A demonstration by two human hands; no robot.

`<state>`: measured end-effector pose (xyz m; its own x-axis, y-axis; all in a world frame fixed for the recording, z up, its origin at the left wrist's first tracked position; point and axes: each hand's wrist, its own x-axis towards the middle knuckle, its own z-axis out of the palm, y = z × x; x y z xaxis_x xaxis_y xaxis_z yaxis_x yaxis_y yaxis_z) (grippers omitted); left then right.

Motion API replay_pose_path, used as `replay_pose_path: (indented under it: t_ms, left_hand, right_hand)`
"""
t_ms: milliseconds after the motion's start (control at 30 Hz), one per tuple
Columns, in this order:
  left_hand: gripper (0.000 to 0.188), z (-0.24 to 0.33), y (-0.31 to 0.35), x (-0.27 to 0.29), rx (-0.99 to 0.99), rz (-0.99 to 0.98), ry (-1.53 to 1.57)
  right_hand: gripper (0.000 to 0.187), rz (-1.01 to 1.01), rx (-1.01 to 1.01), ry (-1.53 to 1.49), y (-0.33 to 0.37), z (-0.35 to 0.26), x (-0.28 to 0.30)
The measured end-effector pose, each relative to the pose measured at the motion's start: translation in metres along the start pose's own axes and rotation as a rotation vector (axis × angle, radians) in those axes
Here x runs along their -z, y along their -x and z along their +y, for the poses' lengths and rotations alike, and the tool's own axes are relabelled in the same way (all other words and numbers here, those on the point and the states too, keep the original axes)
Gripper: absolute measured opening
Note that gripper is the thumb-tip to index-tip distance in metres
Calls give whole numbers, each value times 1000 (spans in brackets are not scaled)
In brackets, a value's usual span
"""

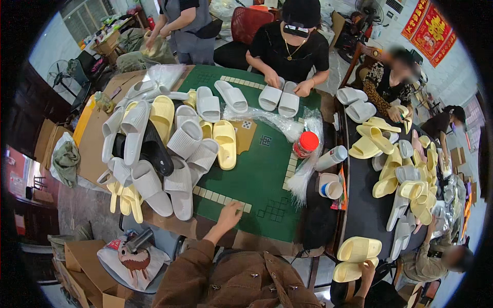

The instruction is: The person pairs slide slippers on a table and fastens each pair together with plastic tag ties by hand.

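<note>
Head view: right hand (366, 274) grasps a yellow slipper (348, 271); left hand (229, 215) by pale tiles (208, 195), its grip I cannot tell

The left hand (229, 215) was by a row of tiles (218, 198) on a green mat (251, 179); the right hand (366, 273) gripped 1 of 2 yellow slippers (358, 248). Opposite, a person (294, 57) touched 2 grey slippers (270, 97).

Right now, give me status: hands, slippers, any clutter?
Left hand at the tile row, no slipper held. Right hand gripping a yellow slipper, another slipper beside it. Jar, bottle and cup crowd the table's right side.
</note>
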<state>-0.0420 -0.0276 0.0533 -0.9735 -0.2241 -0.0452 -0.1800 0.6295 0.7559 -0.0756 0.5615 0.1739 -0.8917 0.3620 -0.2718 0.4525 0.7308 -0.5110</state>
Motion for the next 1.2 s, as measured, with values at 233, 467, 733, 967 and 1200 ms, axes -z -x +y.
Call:
replay_pose_path:
  t_ms: [233,467,733,967,1200]
  left_hand:
    - [23,6,39,-21,95,-191,100]
    - [24,21,41,-12,75,-154,265]
    - [27,-8,62,2,155,158,113]
    - [51,-4,66,-5,459,22,313]
    - [69,-8,45,-49,339,-46,285]
  right_hand:
    - [20,-241,-82,-581,92,-92,18]
    - [26,-416,59,-823,108,-226,-92]
    - [64,-708,-215,-1043,130,-268,-239]
    - [33,-591,169,-601,67,-202,-287]
    - [54,-443,374,-161,3,-181,-321]
